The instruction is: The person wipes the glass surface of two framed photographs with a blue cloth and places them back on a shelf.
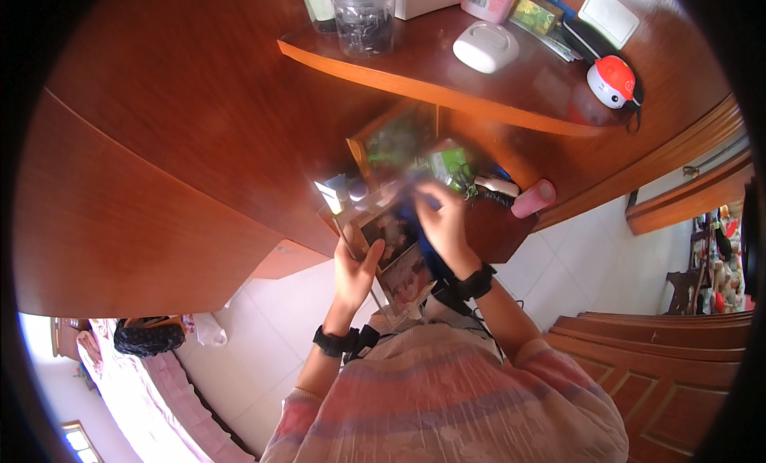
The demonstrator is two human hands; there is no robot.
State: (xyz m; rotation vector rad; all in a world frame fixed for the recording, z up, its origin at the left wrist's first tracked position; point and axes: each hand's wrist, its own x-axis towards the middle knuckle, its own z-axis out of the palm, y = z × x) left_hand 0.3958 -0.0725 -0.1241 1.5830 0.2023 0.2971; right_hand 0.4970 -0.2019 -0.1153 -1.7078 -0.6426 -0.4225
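Observation:
My left hand (pixel 357 271) grips the edge of a framed set of photographs (pixel 408 271), its thumb on the front face; the frame is tilted in front of my body and looks clear-edged. My right hand (pixel 443 224) is over the frame's right side, fingers bent on a dark blue cloth (pixel 428 247) that hangs down beside the frame. The fingertips are blurred. Behind the hands, a lower wooden shelf holds a green packet (pixel 449 163), a pink cylinder (pixel 534 198) lying tilted and a pale elongated object (pixel 497 185). Black straps circle both wrists.
An upper wooden shelf (pixel 419 89) juts out above the hands, bearing a clear plastic jar (pixel 363 26), a white rounded case (pixel 486 46) and a red-and-white character figure (pixel 611 82). A wooden cabinet panel (pixel 137 212) stands left. A bed (pixel 143 403) lies lower left.

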